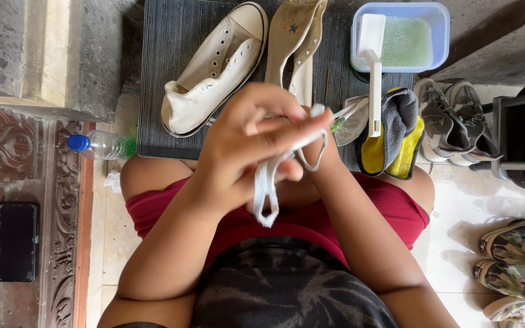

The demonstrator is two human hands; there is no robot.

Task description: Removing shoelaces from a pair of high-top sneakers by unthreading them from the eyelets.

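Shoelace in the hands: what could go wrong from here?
The white shoelace hangs in loose loops from the left hand, so it may tangle or slip. The right hand is mostly hidden. The brush leans from the soapy tub and could topple onto the cloths.

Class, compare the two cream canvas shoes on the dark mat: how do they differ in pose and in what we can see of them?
The left shoe lies tipped on its side, slanted, showing its eyelets and white rubber sole; the right shoe points straight away, showing its ankle patch. The left shoe is in full view; the right shoe is partly hidden behind the hands. Both are cream, unlaced high-tops on the dark mat.
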